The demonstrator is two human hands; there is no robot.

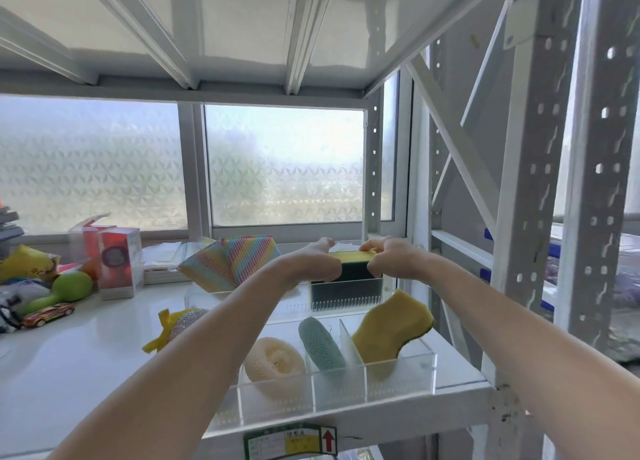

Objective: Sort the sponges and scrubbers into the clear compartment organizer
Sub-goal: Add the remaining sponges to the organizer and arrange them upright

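Both hands, left hand (320, 264) and right hand (393, 259), grip the sponge (349, 258), upright in the organizer (398, 380) at 12 o'clock.

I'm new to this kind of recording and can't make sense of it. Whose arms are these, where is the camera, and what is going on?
There is no machine here. A person wears a camera on the head, so you look down along their own two bare arms. This is the only view.

They stand at a white metal shelf. On it sits a clear organizer with dividers. Its near compartments hold a cream scrubber, a teal scrubber and a wavy yellow sponge. Rainbow mesh sponges lean at its far left.

The left hand and right hand together pinch a yellow and green sponge, holding it over a far compartment.

A silver scrubber with a yellow ribbon lies on the shelf outside the organizer. Boxes and toys sit at left.
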